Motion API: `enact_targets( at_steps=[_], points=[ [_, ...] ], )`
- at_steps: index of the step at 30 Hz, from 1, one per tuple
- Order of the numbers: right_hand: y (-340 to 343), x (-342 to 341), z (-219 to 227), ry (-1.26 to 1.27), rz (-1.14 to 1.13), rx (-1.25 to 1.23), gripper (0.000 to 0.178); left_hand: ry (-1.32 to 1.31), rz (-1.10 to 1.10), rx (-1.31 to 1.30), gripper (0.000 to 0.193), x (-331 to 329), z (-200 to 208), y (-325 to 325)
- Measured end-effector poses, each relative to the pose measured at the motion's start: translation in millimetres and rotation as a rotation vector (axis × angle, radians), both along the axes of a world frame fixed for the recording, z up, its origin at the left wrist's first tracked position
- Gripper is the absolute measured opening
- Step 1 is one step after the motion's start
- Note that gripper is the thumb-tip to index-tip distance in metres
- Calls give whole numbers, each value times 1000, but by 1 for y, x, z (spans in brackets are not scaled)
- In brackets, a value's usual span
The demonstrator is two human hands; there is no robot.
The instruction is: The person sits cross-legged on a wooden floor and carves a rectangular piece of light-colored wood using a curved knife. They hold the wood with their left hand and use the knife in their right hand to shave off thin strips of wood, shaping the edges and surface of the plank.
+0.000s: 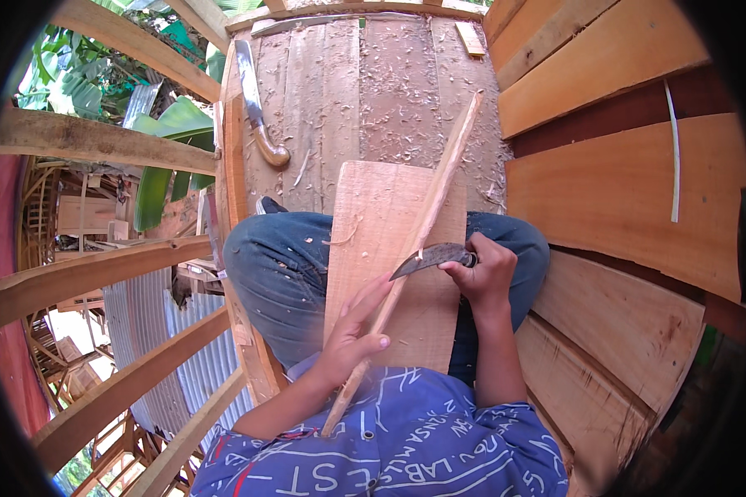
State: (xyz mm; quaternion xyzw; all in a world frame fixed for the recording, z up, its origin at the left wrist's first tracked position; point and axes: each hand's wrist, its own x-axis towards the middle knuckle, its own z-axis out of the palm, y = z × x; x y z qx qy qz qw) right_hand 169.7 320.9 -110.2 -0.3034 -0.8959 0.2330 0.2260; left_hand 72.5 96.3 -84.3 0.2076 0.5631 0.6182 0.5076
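A long, pale wooden stick [439, 184] slants across a flat wooden board [398, 186] that lies over my lap. Its lower end rests against my shirt, and its upper end reaches past the board over the floor. My left hand [352, 338] grips the lower part of the stick, thumb across it and fingers stretched along its far-left side. In my right hand [487, 269] is a short knife [436, 258] with a dark, curved blade. The blade lies across the stick just beyond my left fingertips, with a small curl of wood at its edge. My fist mostly hides the knife's handle.
A machete [255, 103] with a wooden handle lies on the plank floor [323, 91] at the far left. Wood shavings are scattered there, and a small wood block [470, 40] lies far right. Plank walls [613, 182] stand right; open rails [99, 263] run along the left.
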Motion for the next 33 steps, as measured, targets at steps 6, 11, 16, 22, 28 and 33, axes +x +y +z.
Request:
enact_targets(
  at_steps=[6, 11, 16, 22, 28, 33],
  points=[
    [2, -3, -5, -28, -43, 8, 75, -5, 15, -15, 78, 1, 0, -1],
    [2, -6, -7, -5, -58, -17, 75, -46, 41, 6, 79, 2, -2, 0],
    [2, -12, -6, -13, -64, -6, 75, -115, 65, 10, 76, 2, -4, -2],
    [45, -14, -24, 75, -368, -376, 69, 177, -50, -22, 71, 5, 1, -4],
    [47, -17, 34, 60, -201, -290, 69, 104, -132, -80, 69, 1, 13, 1],
    [-10, 36, 47, -165, -84, -350, 65, 239, -155, -137, 67, 0, 17, 5]
  ],
)
